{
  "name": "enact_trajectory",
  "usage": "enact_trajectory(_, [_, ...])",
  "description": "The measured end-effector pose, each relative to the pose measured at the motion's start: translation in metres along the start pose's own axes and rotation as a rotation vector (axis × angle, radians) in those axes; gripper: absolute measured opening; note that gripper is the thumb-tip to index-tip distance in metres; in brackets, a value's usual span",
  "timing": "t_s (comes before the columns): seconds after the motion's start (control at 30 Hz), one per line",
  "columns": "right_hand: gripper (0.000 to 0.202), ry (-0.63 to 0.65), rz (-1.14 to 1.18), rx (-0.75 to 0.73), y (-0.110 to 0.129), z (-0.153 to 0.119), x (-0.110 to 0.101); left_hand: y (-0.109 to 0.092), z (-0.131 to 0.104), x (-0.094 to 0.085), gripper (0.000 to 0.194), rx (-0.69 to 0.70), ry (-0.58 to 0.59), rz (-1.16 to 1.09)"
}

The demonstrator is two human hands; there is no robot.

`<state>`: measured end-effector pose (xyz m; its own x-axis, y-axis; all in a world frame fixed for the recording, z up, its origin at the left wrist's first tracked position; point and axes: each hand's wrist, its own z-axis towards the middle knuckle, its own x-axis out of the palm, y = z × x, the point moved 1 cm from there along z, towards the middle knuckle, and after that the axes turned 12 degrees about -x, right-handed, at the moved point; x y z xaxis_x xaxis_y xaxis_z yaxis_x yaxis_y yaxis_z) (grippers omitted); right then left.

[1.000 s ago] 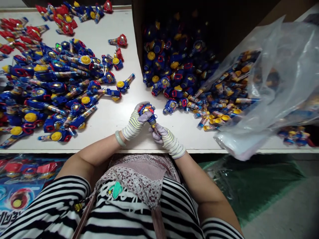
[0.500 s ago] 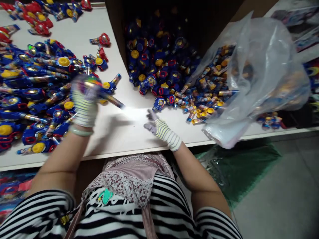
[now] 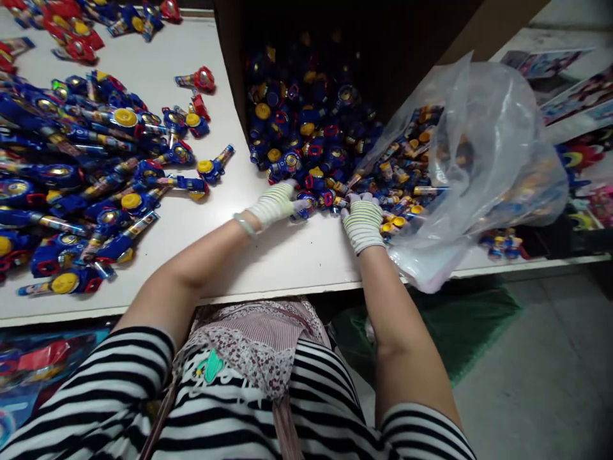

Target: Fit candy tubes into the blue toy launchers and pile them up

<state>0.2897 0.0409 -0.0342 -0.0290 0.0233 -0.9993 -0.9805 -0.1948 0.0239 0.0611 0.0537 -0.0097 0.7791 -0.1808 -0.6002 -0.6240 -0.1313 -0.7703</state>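
My left hand [image 3: 274, 203], in a striped glove, reaches to the front edge of a heap of blue toys [image 3: 287, 160]. Its thumb and fingers are around a blue toy [image 3: 308, 203] with a round dial. Beside it, my right hand [image 3: 364, 222], gloved alike, rests at the near edge of a pile of small printed tubes [image 3: 395, 172] with yellow ends. The right fingers curl down over the tubes, so whatever they hold is hidden. On the left lies a mass of blue toys fitted with tubes [image 3: 62, 172]; one toy with its tube [image 3: 184, 184] lies at that pile's right edge.
A dark open carton [image 3: 230, 76] stands behind the blue heap. A clear plastic bag [image 3: 502, 128] spills tubes on the right. Red toys [image 3: 76, 48] lie at the back left of the white table [image 3: 211, 249]. Green sheeting [image 3: 454, 332] lies below the table edge.
My left hand has let go of a toy with a tube at the left pile and moved right to the blue heap. My right hand has moved right to the tubes.
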Motion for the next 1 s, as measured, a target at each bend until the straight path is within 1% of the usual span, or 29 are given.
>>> enact_trajectory(0.03, [0.043,0.009,-0.006,0.007,0.000,-0.001,-0.001,0.000,0.009,0.016,0.056,-0.018,0.032,0.088])
enact_trajectory(0.07, [0.042,0.009,-0.004,0.003,0.000,-0.004,-0.002,0.002,0.016,0.027,0.060,-0.034,0.059,0.155])
enact_trajectory(0.1, [0.040,-0.001,0.010,-0.011,0.000,-0.009,-0.002,0.005,0.020,0.034,0.064,-0.045,0.086,0.177])
enact_trajectory(0.13, [0.039,-0.021,0.040,-0.038,0.000,-0.017,-0.001,0.009,0.020,0.037,0.066,-0.054,0.110,0.129])
enact_trajectory(0.17, [0.039,-0.044,0.091,-0.075,0.002,-0.026,0.000,0.015,0.018,0.037,0.066,-0.073,0.134,0.023])
enact_trajectory(0.2, [0.041,-0.060,0.169,-0.117,0.005,-0.036,0.003,0.022,0.012,0.034,0.062,-0.101,0.161,-0.130])
enact_trajectory(0.27, [0.044,-0.042,0.381,-0.190,0.019,-0.059,0.010,0.037,-0.007,0.024,0.050,-0.168,0.198,-0.517])
enact_trajectory(0.3, [0.045,-0.016,0.487,-0.220,0.029,-0.070,0.013,0.044,-0.020,0.018,0.046,-0.192,0.195,-0.712])
enact_trajectory(0.37, [0.046,0.028,0.634,-0.270,0.053,-0.087,0.017,0.051,-0.043,0.009,0.043,-0.194,0.155,-1.006])
enact_trajectory(0.4, [0.046,0.037,0.665,-0.289,0.066,-0.092,0.017,0.052,-0.053,0.008,0.043,-0.178,0.121,-1.100])
enact_trajectory(0.47, [0.046,0.042,0.655,-0.317,0.089,-0.095,0.012,0.052,-0.067,0.009,0.045,-0.150,0.033,-1.210])
enact_trajectory(0.53, [0.046,0.061,0.585,-0.328,0.103,-0.091,0.005,0.051,-0.073,0.014,0.049,-0.137,-0.054,-1.274])
enact_trajectory(0.63, [0.046,0.102,0.453,-0.346,0.109,-0.085,-0.003,0.050,-0.074,0.020,0.053,-0.120,-0.144,-1.284])
enact_trajectory(0.73, [0.046,0.134,0.393,-0.359,0.107,-0.085,-0.003,0.050,-0.078,0.019,0.047,-0.084,-0.127,-1.183])
enact_trajectory(0.8, [0.045,0.156,0.423,-0.352,0.107,-0.088,0.000,0.049,-0.084,0.017,0.043,-0.060,-0.109,-1.083])
enact_trajectory(0.87, [0.043,0.157,0.556,-0.310,0.111,-0.092,0.005,0.048,-0.090,0.014,0.042,-0.063,-0.117,-1.053])
enact_trajectory(0.93, [0.043,0.137,0.819,-0.249,0.121,-0.096,0.011,0.048,-0.094,0.013,0.042,-0.089,-0.116,-1.115])
enact_trajectory(1.0, [0.046,0.116,1.119,-0.195,0.131,-0.099,0.015,0.050,-0.095,0.011,0.044,-0.111,-0.066,-1.178])
